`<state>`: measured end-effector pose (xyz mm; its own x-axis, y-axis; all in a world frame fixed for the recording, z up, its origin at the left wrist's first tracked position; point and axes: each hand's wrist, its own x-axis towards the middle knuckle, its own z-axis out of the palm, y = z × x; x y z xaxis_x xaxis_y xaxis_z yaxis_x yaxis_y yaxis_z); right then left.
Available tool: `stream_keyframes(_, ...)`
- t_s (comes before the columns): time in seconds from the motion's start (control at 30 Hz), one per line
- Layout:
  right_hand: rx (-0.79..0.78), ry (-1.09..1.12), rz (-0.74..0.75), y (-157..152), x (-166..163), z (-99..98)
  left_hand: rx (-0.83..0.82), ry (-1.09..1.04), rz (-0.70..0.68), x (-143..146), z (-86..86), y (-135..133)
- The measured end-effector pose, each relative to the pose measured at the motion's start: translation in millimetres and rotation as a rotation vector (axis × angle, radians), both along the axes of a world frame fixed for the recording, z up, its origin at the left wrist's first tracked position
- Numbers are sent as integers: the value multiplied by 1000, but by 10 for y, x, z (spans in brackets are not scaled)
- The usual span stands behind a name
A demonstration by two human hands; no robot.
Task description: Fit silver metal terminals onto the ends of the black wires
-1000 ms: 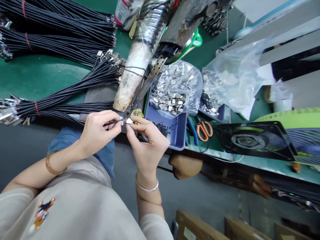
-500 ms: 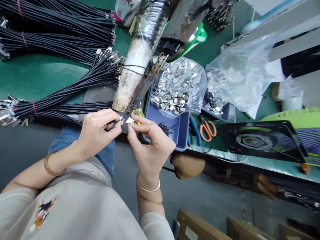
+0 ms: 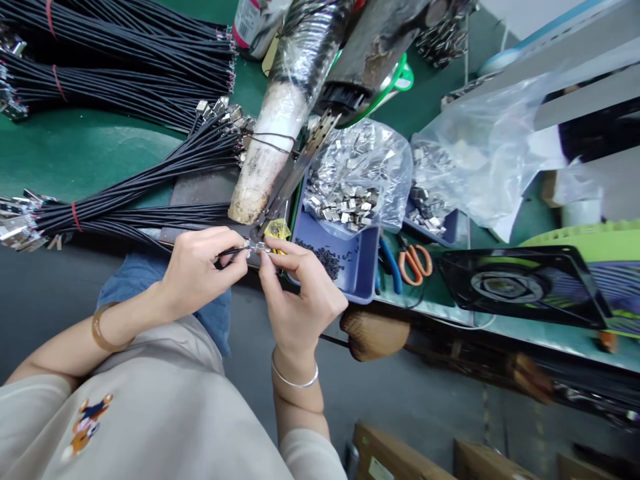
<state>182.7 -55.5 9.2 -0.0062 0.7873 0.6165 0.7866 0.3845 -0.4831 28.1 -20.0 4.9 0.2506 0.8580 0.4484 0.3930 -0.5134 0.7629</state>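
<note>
Between thumb and forefinger, my left hand (image 3: pixel 204 268) pinches the end of a black cable (image 3: pixel 230 252). My right hand (image 3: pixel 300 287) is closed in a pinch on a small metal connector (image 3: pixel 260 247), which meets the cable end. Both hands are held close together near the table's front edge, just below a soldering iron's metal tip (image 3: pixel 257 232). A cable bundle tied with a red band (image 3: pixel 75 217) lies to the left of my left hand. Whether the connector is joined to the wires is too small to tell.
A white, soot-stained duct (image 3: pixel 260 153) hangs over the work. To the right stand a blue tray (image 3: pixel 363 267) with metal shells and small black parts, orange-handled scissors (image 3: pixel 415 264) and a black fan (image 3: pixel 525 283). More cable bundles (image 3: pixel 140 87) lie at the back left.
The connector has turned between my right fingers: its bright white face no longer shows. Both hands appear slightly lower and nearer the soldering tip, while the whole view has shifted a little.
</note>
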Motion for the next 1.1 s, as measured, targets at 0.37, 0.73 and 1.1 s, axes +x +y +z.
stream_keyframes(0.37, 59, 86, -43, -64, -113, -89, -421, -193, -19, -25, -26, -28)
stream_keyframes(0.73, -177, 338, 33, -2, -58, -71, -534, -332, -76, -56, -9, 10)
stream_keyframes(1.1, -42, 138, 58, 90, -21, -45, -378, -212, 27, -11, -37, 24)
